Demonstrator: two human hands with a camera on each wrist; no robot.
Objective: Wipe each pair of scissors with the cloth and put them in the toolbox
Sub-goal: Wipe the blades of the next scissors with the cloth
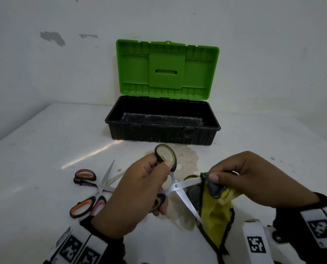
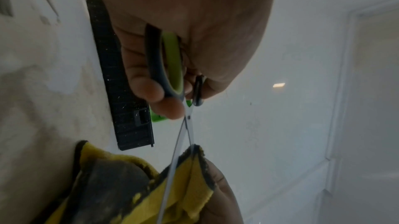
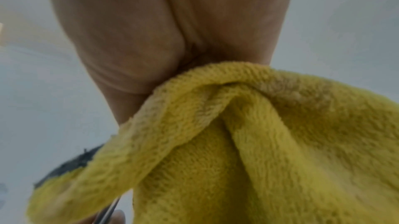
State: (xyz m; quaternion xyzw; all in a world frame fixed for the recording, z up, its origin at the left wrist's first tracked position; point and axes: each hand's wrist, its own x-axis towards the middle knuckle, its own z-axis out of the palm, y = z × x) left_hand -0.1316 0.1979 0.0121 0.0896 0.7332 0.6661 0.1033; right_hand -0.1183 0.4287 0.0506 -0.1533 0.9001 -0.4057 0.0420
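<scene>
White table [image 1: 44, 149] under a scuffed wall carries an open toolbox [image 1: 162, 128]. Left of it and nearer lie two orange-and-pink scissors [image 1: 94, 189]. Nearer than it, the left hand [image 1: 138, 191] grips spread green-handled scissors [image 1: 176, 187]; the right hand [image 1: 254, 178] pinches a yellow cloth [image 1: 216, 208] round one blade.

Dim, soft light; glare streak on the table [image 1: 94, 153]; wrist views blurred close up.

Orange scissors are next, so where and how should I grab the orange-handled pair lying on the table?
Take the orange-handled steel scissors by their looped handles, coming from above on the near-left side. The handles point toward you, free of the pink-handled scissors crossing the blades, which point away toward the black toolbox.
</scene>
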